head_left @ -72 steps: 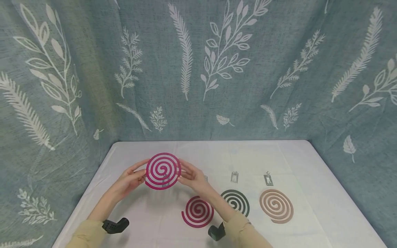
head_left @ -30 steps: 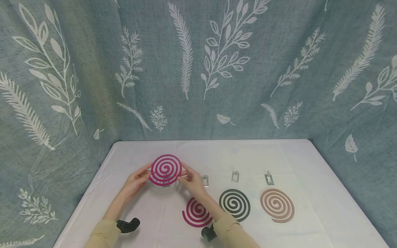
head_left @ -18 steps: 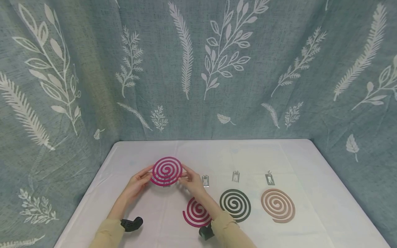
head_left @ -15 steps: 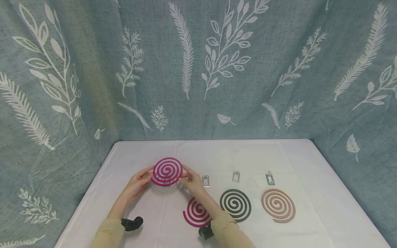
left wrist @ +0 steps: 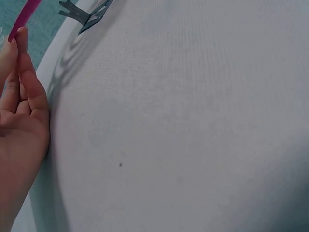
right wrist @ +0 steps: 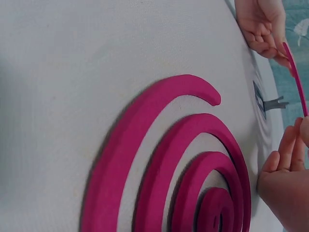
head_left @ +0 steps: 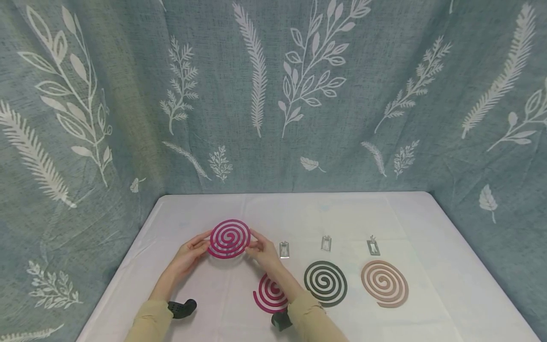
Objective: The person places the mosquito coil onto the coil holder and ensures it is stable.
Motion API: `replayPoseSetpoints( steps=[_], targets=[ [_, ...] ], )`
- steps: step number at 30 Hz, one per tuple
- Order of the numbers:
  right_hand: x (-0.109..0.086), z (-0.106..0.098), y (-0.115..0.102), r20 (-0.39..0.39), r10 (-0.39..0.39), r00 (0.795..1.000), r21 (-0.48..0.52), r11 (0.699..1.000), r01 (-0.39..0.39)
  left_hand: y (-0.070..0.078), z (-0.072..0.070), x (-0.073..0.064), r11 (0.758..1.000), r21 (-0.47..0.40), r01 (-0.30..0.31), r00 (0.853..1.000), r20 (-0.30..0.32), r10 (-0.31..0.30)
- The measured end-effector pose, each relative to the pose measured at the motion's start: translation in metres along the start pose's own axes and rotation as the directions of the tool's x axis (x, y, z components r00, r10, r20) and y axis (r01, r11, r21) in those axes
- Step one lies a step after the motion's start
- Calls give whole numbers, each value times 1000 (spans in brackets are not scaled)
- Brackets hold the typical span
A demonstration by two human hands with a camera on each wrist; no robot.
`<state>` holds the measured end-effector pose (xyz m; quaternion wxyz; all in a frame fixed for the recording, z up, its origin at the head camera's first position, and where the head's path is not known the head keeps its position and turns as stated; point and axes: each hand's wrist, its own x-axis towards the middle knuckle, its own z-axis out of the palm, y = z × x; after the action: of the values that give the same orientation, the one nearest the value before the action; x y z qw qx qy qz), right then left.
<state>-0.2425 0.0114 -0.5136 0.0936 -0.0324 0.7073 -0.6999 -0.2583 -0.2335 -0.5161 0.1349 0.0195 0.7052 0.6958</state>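
Raised above the white table, a magenta mosquito coil [head_left: 231, 236] is pinched at its left edge by my left hand [head_left: 186, 257] and at its right edge by my right hand [head_left: 267, 255]. The coil is tilted, its face toward the head camera. Beneath it stands a small metal coil stand [left wrist: 88, 18] with upright prongs, apart from the coil in the right wrist view; the head view does not show this stand clearly. A second magenta mosquito coil [right wrist: 106, 188] lies flat on the table under my right forearm, partly covered by it in the head view.
To the right lie a dark green mosquito coil [head_left: 325, 283] and a tan mosquito coil [head_left: 384, 284]. Behind the coils is a row of metal stands: one stand [head_left: 284, 250], another stand [head_left: 326, 243] and a third stand [head_left: 373, 246]. A leaf-patterned curtain [head_left: 273, 156] surrounds the table [head_left: 273, 213].
Both hands have lowered the held coil and moved it slightly right, tipping it flatter over the stand. In the last half second it has sunk only a little. The other coils lie still.
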Motion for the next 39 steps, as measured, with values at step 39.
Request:
replayPoseSetpoints(
  steps=[39],
  targets=[
    [4, 2, 5, -19, 63, 998, 77, 995, -61, -5, 2, 0, 999, -30, -24, 999, -49, 22]
  ],
)
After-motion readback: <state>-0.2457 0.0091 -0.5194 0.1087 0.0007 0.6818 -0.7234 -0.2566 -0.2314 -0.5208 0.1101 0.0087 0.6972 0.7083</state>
